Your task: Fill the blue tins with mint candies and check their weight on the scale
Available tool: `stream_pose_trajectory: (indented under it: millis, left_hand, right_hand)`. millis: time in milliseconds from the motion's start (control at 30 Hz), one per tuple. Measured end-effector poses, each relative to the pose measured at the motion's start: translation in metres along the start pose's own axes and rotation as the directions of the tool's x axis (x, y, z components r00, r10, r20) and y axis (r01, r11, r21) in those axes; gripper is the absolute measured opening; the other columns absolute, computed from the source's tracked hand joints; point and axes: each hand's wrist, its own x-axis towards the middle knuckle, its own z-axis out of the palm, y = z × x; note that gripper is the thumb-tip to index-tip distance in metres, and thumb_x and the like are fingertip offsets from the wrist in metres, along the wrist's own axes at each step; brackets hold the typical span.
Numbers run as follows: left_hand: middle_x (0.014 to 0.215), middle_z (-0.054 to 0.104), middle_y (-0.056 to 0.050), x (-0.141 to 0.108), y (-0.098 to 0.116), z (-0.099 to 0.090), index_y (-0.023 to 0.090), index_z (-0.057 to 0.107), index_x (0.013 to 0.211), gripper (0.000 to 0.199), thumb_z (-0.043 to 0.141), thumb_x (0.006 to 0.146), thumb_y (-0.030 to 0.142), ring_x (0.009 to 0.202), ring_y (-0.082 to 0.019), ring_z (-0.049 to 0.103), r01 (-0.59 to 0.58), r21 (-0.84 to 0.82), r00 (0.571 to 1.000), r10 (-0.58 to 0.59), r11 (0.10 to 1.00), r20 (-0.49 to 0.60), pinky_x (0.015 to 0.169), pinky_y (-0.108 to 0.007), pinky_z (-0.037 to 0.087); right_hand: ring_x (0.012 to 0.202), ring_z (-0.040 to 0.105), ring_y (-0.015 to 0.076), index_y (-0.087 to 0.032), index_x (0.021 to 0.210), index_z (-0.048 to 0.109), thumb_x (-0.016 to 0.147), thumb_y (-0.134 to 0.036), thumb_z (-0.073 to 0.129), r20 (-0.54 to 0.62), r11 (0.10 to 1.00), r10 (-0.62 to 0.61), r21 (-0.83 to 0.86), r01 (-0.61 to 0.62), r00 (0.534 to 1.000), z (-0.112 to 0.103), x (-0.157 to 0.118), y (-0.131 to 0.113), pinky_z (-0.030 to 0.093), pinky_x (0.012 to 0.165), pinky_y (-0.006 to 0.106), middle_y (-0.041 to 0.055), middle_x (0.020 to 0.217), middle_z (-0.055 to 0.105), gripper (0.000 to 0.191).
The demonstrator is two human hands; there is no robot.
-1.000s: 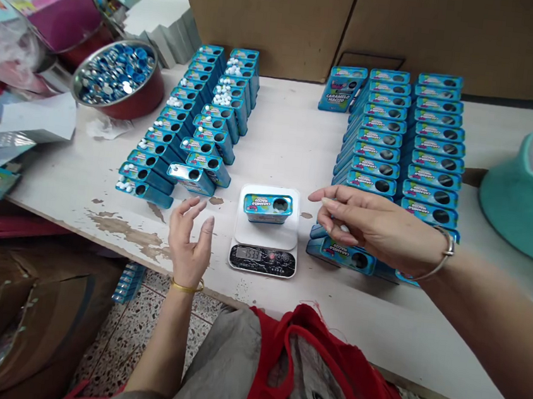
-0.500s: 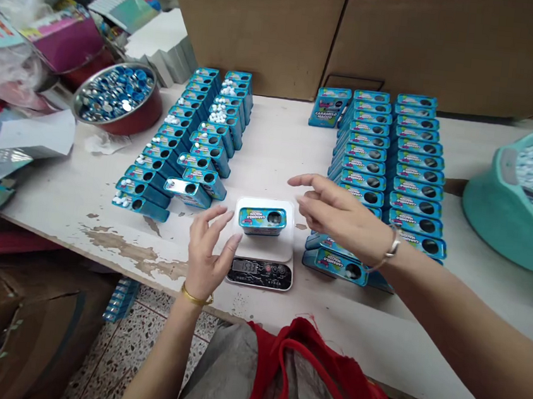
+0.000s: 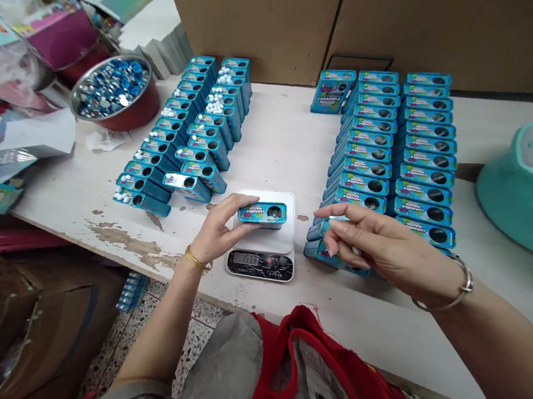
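A blue tin (image 3: 263, 214) with a round dark opening stands on the white plate of a small scale (image 3: 260, 265), whose display shows digits. Thumb and fingers of my left hand (image 3: 222, 230) are closed round the tin's left end. My right hand (image 3: 369, 239) hovers over the near end of the right-hand tin rows (image 3: 364, 184), its fingers curled in with small white pieces between them. To the left stand two more rows of blue tins (image 3: 156, 158), several with white pellets on their tops.
A red metal bowl (image 3: 149, 101) of shiny blue and silver caps stands at the back left. At the right edge is a turquoise tub (image 3: 510, 187) of white pellets. Cardboard boxes (image 3: 265, 28) line the table's back. Bags and stacked papers lie at the far left.
My left hand has moved up and right and taken hold of the tin on the scale. My right hand has shifted right and down, its fingers now curled. The view has tilted slightly.
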Motion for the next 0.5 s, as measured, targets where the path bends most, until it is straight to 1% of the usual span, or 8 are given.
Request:
stream_pose_trajectory:
  millis: [100,167,267,333,500]
  left_hand:
    - [0.125,0.058,-0.009,-0.002,0.000,-0.006,0.028,0.043,0.135,0.060,0.069,0.081,0.034,0.113,-0.020,0.056,0.052,-0.068,0.998,-0.054,0.996,-0.034,0.098,-0.039,0.046]
    - [0.129,0.056,-0.010,-0.005,-0.001,-0.011,0.028,0.042,0.137,0.064,0.069,0.080,0.035,0.114,-0.021,0.056,0.089,-0.100,0.991,-0.098,0.991,-0.096,0.098,-0.039,0.047]
    - [0.122,0.059,-0.008,-0.011,-0.003,-0.020,0.027,0.051,0.129,0.047,0.063,0.085,0.033,0.110,-0.020,0.058,0.114,-0.121,0.965,-0.139,0.986,-0.223,0.096,-0.039,0.049]
    - [0.116,0.061,-0.007,-0.017,-0.005,-0.025,0.026,0.055,0.124,0.038,0.061,0.086,0.031,0.106,-0.018,0.060,0.130,-0.124,0.947,-0.160,0.984,-0.277,0.096,-0.038,0.050]
    - [0.109,0.062,-0.006,-0.029,-0.008,-0.028,0.023,0.058,0.119,0.032,0.061,0.087,0.028,0.098,-0.016,0.062,0.178,-0.132,0.931,-0.210,0.975,-0.297,0.092,-0.037,0.052]
  right_hand:
    - [0.044,0.032,0.0047,-0.018,0.110,0.050,0.089,-0.043,0.054,-0.020,1.000,-0.003,-0.004,0.003,1.000,-0.001,-0.001,-0.001,0.020,0.042,0.023,-0.0014,0.067,0.056,0.032]
    - [0.044,0.031,0.0048,-0.019,0.107,0.051,0.088,-0.045,0.055,-0.031,1.000,-0.003,-0.012,0.003,1.000,-0.002,-0.001,0.000,0.019,0.041,0.022,-0.0030,0.063,0.053,0.033]
    - [0.045,0.030,0.0048,-0.019,0.102,0.052,0.086,-0.048,0.057,-0.045,1.000,-0.006,-0.028,0.004,0.999,-0.002,0.000,0.000,0.019,0.041,0.021,-0.0046,0.059,0.048,0.033]
    - [0.046,0.030,0.0047,-0.019,0.099,0.053,0.086,-0.049,0.057,-0.059,0.999,-0.012,-0.045,0.009,0.998,-0.001,0.001,-0.001,0.020,0.041,0.021,-0.0048,0.059,0.047,0.033]
    - [0.045,0.030,0.0049,-0.021,0.095,0.051,0.085,-0.054,0.056,-0.053,0.995,-0.030,-0.098,0.025,0.998,0.002,0.003,-0.004,0.019,0.041,0.021,-0.0048,0.059,0.047,0.035]
